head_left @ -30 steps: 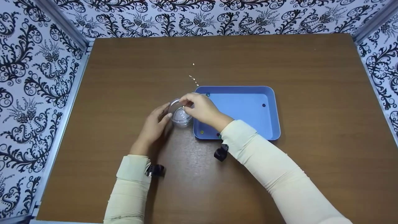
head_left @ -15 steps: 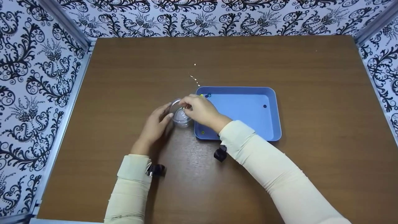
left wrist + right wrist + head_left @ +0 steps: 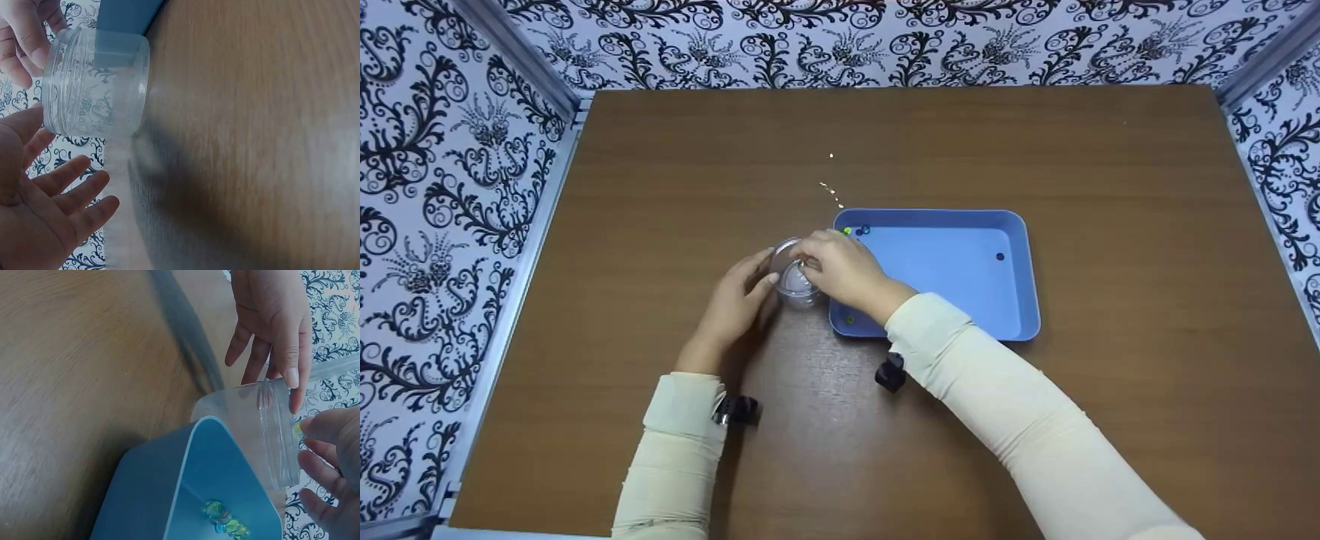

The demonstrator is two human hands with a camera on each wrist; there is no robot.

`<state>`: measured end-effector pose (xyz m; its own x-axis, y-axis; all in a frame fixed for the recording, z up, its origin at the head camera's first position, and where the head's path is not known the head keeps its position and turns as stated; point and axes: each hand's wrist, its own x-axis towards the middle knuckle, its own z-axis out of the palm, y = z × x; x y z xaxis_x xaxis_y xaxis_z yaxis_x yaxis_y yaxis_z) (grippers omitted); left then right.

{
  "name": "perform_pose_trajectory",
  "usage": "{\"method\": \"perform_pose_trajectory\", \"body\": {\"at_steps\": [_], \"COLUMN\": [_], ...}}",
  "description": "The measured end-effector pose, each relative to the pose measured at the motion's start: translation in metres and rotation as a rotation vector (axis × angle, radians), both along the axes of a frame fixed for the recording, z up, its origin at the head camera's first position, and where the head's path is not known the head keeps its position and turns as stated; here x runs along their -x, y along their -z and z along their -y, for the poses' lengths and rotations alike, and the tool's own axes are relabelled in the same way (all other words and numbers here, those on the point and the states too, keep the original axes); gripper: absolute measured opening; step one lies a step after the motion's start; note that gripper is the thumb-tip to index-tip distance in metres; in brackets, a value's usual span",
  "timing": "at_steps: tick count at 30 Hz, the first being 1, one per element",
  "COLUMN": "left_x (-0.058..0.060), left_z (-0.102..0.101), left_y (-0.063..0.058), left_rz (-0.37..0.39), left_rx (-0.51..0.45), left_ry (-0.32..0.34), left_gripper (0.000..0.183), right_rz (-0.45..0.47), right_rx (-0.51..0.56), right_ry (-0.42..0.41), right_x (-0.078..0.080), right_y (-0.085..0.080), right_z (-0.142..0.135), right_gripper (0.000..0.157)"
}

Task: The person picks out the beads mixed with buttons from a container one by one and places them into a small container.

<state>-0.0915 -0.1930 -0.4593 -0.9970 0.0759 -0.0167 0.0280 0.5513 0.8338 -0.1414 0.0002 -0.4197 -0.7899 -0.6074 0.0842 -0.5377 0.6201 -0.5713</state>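
Clear jar (image 3: 798,295) standing upright on the table just left of the tray, mouth facing up, axis vertical; body about as wide as tall, so no long axis stands out; right hand (image 3: 846,264) over the mouth, thumb and fingertips pinching a small yellow-green bead (image 3: 298,430) at the rim, the bead too small to tell its direction; left hand (image 3: 733,298) at the jar's left side, thumb and forefinger touching the rim, remaining fingers loosely spread.

Blue tray (image 3: 952,281) with its long axis running left to right; a cluster of beads (image 3: 225,517) inside near one corner, a dark bead (image 3: 1000,256) toward the right wall; the right hand and wrist hide part of the jar's mouth and the tray's left portion; pale specks (image 3: 832,192) beyond the tray's far-left corner.

Brown wood-grain table (image 3: 1035,435); white walls (image 3: 847,46) patterned with black scrollwork.
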Motion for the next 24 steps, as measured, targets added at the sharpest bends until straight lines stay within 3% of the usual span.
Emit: {"method": "perform_pose_trajectory", "body": {"at_steps": [10, 24], "left_x": [0.000, 0.000], "left_z": [-0.001, 0.000], "left_y": [-0.001, -0.001], "left_rz": [0.002, 0.021], "left_rx": [0.004, 0.004], "left_ry": [0.003, 0.005], "left_gripper": [0.044, 0.045], "right_rz": [-0.018, -0.052], "right_rx": [-0.001, -0.005], "right_ry": [0.006, 0.014], "right_x": [0.001, 0.001], "right_y": [0.002, -0.003], "right_z": [-0.004, -0.012], "right_gripper": [0.089, 0.097]}}
